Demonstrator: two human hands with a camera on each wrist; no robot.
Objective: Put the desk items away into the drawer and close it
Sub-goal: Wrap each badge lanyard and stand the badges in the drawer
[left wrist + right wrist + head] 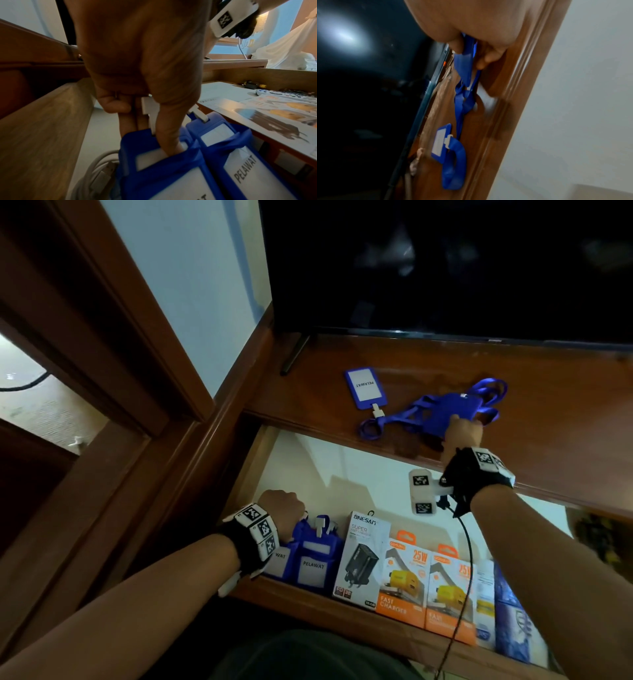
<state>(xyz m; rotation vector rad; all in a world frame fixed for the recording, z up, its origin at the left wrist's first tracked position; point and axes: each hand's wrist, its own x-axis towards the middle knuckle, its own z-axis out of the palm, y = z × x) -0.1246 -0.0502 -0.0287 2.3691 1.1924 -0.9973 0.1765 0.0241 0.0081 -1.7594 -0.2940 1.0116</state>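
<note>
While the television (445,265) looms dark over the wooden desk (342,354), the drawer (342,474) sits open below — charger boxes (404,573) lined along its front. Right hand (462,434) pinches a blue badge holder (452,405) on the desktop; left hand (284,508) grips another badge holder (163,169) inside the drawer's left end — thumb pressed on its card.

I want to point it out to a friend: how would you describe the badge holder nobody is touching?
On the wooden desk top, just below the dark TV screen, lies a blue badge holder. Unlike the blue bundle the right hand pinches, it lies flat and alone, its white PELAWAT card showing.
</note>
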